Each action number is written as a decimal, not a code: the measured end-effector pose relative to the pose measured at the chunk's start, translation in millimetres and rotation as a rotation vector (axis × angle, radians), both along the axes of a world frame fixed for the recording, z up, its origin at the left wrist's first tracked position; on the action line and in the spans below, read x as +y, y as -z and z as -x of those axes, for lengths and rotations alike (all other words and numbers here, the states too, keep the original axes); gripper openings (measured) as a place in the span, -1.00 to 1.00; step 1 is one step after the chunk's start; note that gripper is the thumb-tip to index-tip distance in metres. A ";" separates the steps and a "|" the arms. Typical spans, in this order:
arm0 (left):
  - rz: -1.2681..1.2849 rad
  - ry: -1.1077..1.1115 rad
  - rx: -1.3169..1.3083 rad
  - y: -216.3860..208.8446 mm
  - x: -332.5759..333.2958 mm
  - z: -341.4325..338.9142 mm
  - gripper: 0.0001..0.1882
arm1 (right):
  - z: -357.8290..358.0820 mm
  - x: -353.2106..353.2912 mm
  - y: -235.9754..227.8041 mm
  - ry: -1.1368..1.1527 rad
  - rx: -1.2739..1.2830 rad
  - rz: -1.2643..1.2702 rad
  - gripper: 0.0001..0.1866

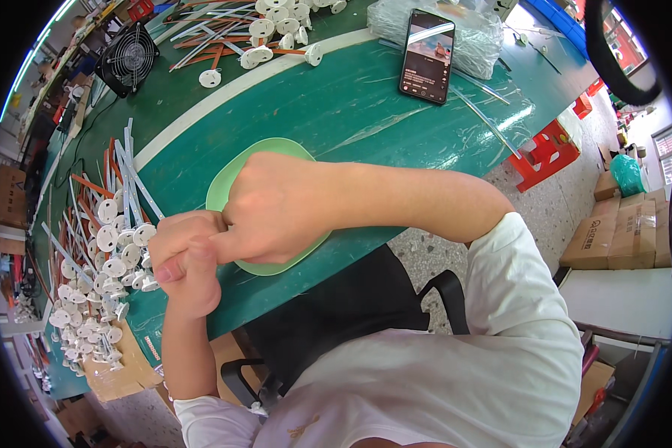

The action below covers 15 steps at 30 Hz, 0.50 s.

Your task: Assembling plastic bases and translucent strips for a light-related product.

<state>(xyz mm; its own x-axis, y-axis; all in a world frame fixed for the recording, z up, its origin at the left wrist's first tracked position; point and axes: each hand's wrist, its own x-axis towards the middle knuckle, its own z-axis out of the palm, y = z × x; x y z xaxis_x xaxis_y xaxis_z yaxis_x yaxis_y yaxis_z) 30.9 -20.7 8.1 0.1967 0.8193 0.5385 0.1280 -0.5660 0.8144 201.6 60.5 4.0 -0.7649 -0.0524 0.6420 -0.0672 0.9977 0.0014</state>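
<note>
My left hand and my right hand are pressed together just over the left part of a light green oval dish. The fingers of the left hand are curled, with its thumb bent across. From the right, my right forearm reaches across, and the back of that hand faces up. Both hands look closed; anything between them is hidden. Left of my left hand lies a big heap of white round discs on silver and brown flat strips.
More discs and strips lie at the far side, near a black fan. A phone with a lit screen leans by a clear plastic bag. A black chair stands at the table edge, red stools and cartons to the right.
</note>
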 end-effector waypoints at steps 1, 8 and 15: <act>-0.092 -0.045 0.076 -1.3 0.8 -2.3 -0.46 | -0.9 3.1 1.0 -0.016 -0.023 0.009 -0.77; -0.160 -0.091 0.187 -0.9 3.3 -1.7 -0.59 | -4.2 9.7 0.9 -0.026 -0.142 0.006 -0.79; -0.197 -0.114 0.195 0.3 4.6 -0.8 -0.62 | -4.6 9.8 -1.0 -0.032 -0.178 0.029 -0.77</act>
